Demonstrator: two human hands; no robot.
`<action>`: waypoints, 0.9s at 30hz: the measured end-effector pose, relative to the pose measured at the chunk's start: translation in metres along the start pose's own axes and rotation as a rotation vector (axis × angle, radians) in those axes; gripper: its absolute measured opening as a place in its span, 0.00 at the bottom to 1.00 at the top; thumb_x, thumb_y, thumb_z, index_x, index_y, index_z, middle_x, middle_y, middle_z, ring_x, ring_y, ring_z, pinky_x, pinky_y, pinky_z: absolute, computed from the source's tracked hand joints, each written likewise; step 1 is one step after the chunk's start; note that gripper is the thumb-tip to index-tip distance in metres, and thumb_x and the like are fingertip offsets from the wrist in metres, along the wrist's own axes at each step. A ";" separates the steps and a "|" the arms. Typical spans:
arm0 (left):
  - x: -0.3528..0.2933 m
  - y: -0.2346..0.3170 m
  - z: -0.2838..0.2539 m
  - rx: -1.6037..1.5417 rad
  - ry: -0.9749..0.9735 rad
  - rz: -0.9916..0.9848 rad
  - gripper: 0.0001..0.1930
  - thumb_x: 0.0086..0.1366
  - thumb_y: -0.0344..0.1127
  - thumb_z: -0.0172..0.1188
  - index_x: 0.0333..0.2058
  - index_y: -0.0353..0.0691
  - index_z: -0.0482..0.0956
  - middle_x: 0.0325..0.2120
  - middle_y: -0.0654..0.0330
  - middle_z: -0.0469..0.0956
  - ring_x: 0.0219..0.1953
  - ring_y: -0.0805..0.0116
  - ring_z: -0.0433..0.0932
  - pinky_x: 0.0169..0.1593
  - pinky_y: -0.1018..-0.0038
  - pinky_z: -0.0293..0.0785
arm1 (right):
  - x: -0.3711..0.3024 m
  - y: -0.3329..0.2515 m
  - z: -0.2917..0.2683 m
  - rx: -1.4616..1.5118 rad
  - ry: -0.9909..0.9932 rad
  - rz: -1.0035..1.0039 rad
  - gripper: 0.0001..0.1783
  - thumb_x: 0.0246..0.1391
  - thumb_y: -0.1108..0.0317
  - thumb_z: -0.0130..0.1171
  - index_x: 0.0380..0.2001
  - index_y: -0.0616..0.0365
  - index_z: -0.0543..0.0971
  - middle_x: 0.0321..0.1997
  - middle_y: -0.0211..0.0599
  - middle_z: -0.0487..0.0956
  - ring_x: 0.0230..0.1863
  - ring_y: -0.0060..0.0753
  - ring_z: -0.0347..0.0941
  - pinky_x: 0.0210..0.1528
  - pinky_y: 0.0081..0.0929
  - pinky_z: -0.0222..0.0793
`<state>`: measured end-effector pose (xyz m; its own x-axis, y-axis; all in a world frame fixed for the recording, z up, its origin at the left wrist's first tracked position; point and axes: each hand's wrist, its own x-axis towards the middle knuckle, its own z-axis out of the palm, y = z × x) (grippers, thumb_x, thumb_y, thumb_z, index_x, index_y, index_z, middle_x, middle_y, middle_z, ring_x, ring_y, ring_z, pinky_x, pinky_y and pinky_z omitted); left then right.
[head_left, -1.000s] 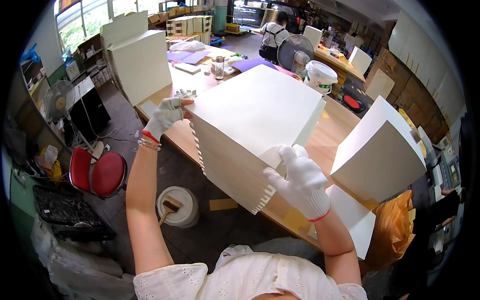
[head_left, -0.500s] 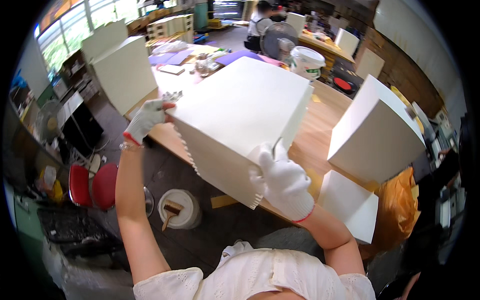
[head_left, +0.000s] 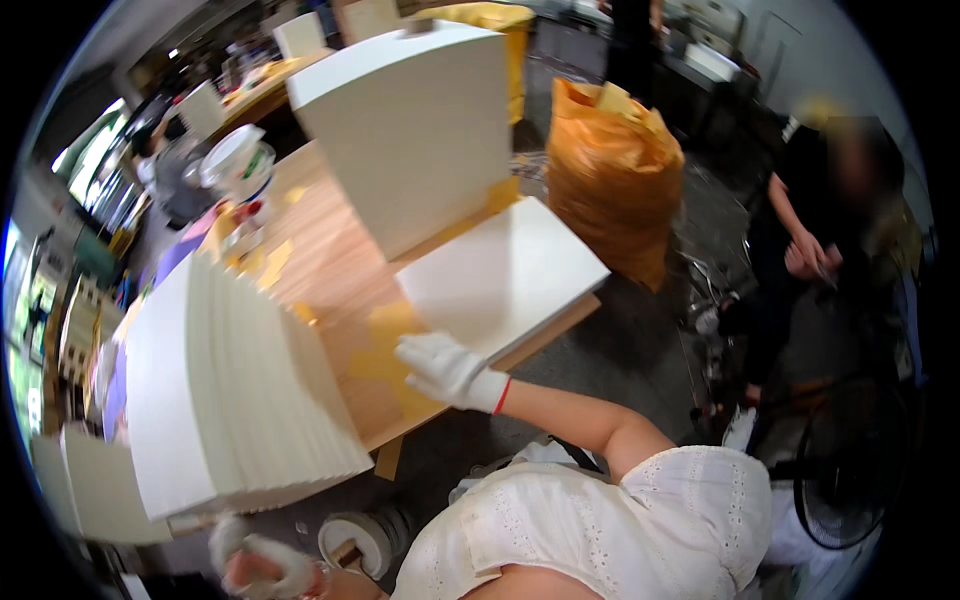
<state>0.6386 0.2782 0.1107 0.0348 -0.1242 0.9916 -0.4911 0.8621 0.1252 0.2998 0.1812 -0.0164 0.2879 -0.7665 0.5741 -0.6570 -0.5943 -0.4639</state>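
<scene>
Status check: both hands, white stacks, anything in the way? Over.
Left hand blurred, grip unclear, near fanned white stack. Right hand open, beside flat white stack. Tall white stack just beyond the flat one.

A bulging orange plastic sack (head_left: pixel 618 185) stands beyond the right hand (head_left: pixel 447 370) and to its right, a person in black (head_left: pixel 775 290) and a dark-caged fan (head_left: pixel 850 475) are farther right of that hand, and a white plastic bucket (head_left: pixel 238 168) stands beyond it leftward.

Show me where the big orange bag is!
In the head view, the orange bag stands on the floor in the upper half, right of centre, up and right of the flat white stack on the wooden table.
</scene>
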 end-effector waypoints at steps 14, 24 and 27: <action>-0.178 0.130 0.504 -0.204 -1.257 -0.127 0.19 0.52 0.31 0.66 0.43 0.37 0.74 0.45 0.53 0.76 0.44 0.53 0.76 0.44 0.63 0.76 | -0.297 0.247 -0.137 0.079 0.937 1.038 0.16 0.61 0.62 0.51 0.49 0.58 0.75 0.49 0.47 0.77 0.52 0.48 0.72 0.55 0.37 0.66; -0.216 0.133 0.562 -0.073 -1.240 -0.059 0.17 0.43 0.23 0.70 0.35 0.37 0.78 0.38 0.56 0.79 0.38 0.59 0.77 0.39 0.69 0.76 | -0.359 0.237 -0.086 0.768 0.887 1.167 0.18 0.62 0.71 0.48 0.54 0.66 0.70 0.54 0.49 0.75 0.56 0.37 0.72 0.58 0.30 0.67; -0.214 0.132 0.562 -0.087 -1.269 -0.201 0.16 0.44 0.20 0.69 0.34 0.35 0.79 0.38 0.54 0.79 0.37 0.63 0.78 0.39 0.72 0.76 | -0.357 0.237 -0.077 0.763 0.933 1.061 0.18 0.61 0.66 0.53 0.51 0.64 0.72 0.49 0.49 0.77 0.50 0.45 0.75 0.54 0.36 0.70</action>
<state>0.0773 0.1427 -0.1029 -0.7702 -0.5917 0.2382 -0.5139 0.7968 0.3178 -0.0122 0.3330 -0.2794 -0.7426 -0.6523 -0.1518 0.2927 -0.1124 -0.9496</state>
